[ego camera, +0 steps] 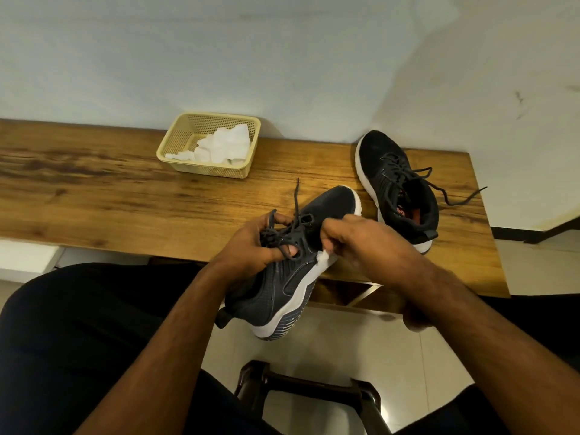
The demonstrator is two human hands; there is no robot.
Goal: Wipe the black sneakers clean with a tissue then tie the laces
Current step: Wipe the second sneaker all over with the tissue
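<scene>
The left hand (251,243) is closed around the laced top of the held sneaker (282,271), its long axis running away from the person, while the right hand (354,240) pinches a tissue (324,257) against the sneaker's side, just right of that hold.

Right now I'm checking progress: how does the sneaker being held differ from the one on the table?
The held sneaker is lifted and tilted on its side, gripped by the left hand, while the right hand presses a tissue to its white sole edge. The other sneaker sits upright and untouched on the table. Both are black with white soles and untied laces.
</scene>
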